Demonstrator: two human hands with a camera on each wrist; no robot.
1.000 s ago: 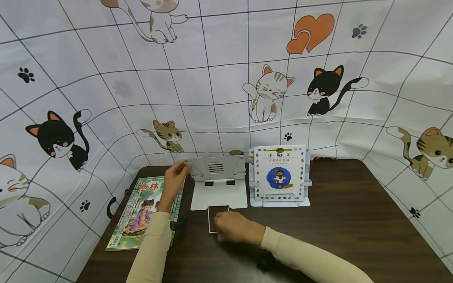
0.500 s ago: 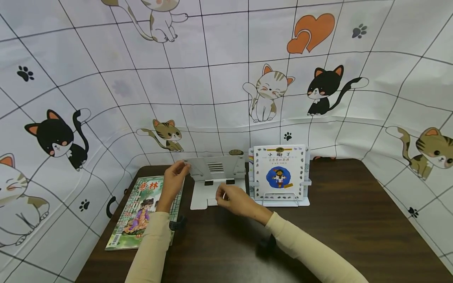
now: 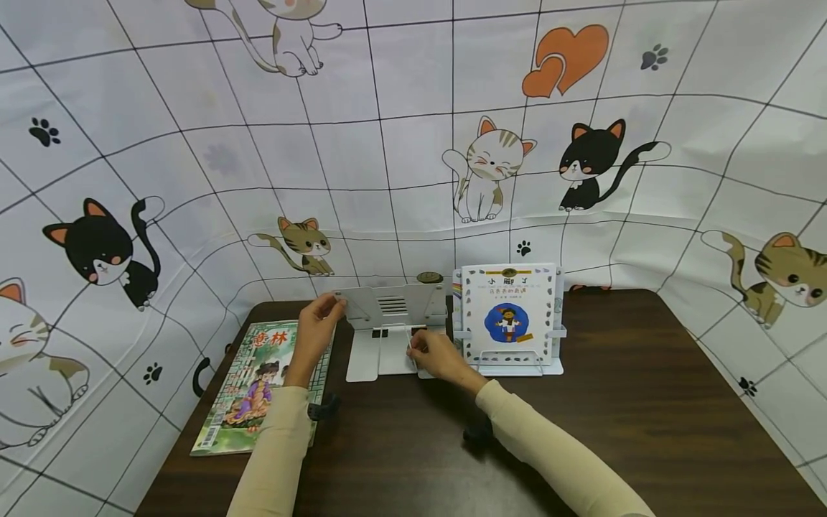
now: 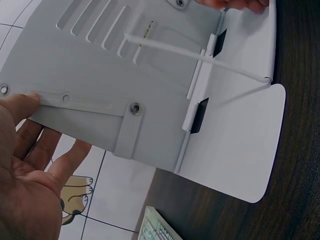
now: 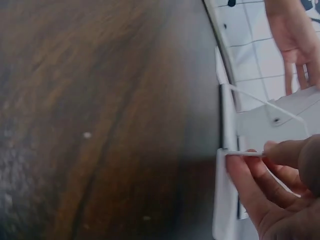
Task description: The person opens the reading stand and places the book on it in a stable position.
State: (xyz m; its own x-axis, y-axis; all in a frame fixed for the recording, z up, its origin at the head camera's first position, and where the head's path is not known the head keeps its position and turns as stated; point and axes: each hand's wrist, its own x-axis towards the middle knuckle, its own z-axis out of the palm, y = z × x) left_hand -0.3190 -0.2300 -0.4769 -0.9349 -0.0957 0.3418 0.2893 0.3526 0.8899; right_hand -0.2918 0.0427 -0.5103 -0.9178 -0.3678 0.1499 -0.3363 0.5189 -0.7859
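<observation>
A white metal book stand [image 3: 365, 359] stands on the table, its slotted back panel [image 4: 95, 75] tilted up from the flat base. My left hand [image 3: 315, 341] pinches the panel's upper left corner, thumb on the near face and fingers behind. Hinged at the base's front edge, a thin white wire bracket [image 4: 200, 56] is raised and reaches across to the slots. Whether its far end sits in a slot I cannot tell. My right hand [image 3: 442, 357] pinches the bracket's right side between thumb and fingers, low over the base, as the right wrist view shows.
A second white stand holding a picture book [image 3: 510, 309] stands close to the right of the first. Left of it lies a magazine [image 3: 248, 402], partly under the left forearm. A cat-patterned sheet [image 3: 400, 165] hangs behind the dark wooden table [image 3: 614, 402].
My right hand has lifted the wire bracket from flat on the table up and back toward the panel. The left hand has stayed at the panel's corner.
</observation>
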